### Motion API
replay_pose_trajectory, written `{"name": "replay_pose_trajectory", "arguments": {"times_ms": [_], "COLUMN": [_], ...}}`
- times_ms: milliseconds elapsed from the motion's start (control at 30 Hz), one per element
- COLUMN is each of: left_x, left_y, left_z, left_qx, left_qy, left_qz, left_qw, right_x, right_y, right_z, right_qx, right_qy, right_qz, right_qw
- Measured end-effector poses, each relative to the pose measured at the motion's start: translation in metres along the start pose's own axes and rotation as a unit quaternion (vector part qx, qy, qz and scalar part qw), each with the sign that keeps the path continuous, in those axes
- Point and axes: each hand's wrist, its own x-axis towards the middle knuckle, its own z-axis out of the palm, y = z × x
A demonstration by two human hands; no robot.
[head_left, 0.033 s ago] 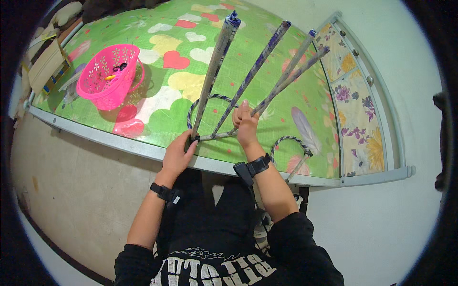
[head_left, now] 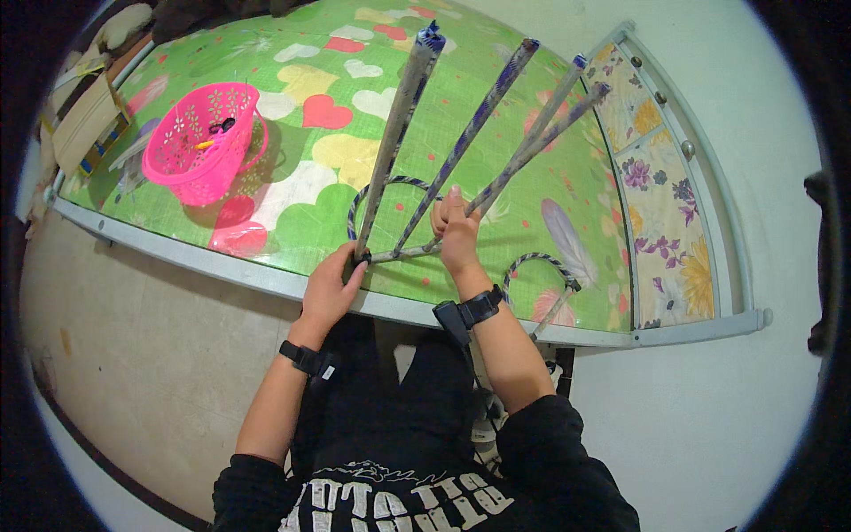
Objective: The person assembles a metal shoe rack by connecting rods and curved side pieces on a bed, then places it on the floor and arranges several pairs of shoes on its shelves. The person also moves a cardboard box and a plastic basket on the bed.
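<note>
Several long sticks, which look like rolled printed paper, fan out away from me over the green cover. My left hand point(head_left: 332, 284) is closed around the near foot of the thick leftmost stick point(head_left: 396, 133), at a dark joint by the table edge. A thinner stick point(head_left: 470, 142) rises beside it from a short crosspiece point(head_left: 408, 254). My right hand point(head_left: 458, 232) is closed on the lower part of the rightmost stick point(head_left: 542, 142), which crosses another stick point(head_left: 560, 96). Behind these, a striped curved hoop point(head_left: 357, 204) lies partly hidden. A second striped hoop point(head_left: 538, 256) is right of my right wrist.
On the left stands a pink perforated basket point(head_left: 199, 182) with small dark and yellow items inside. Beyond it is an open cardboard box point(head_left: 89, 129). A metal-framed floral panel point(head_left: 665, 204) bounds the right end, and a pale metal rail point(head_left: 195, 264) runs along the near edge.
The far tip of the rightmost stick has shifted very slightly and is blurred. Both hands keep their places.
</note>
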Motion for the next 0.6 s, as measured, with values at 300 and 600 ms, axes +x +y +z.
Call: {"name": "replay_pose_trajectory", "arguments": {"times_ms": [300,600], "left_x": [0.012,0.084], "left_y": [0.078,0.278], "left_z": [-0.013,-0.072], "left_qx": [0.064,0.203], "left_qy": [0.190,0.222], "left_qz": [0.185,0.379], "left_qw": [0.962,0.875], "right_x": [0.004,0.000], "right_y": [0.017,0.011], "right_z": [0.006,0.000], "right_qx": [-0.049,-0.019], "right_qy": [0.000,0.005], "right_qz": [0.013,0.011], "right_qw": [0.999,1.000]}}
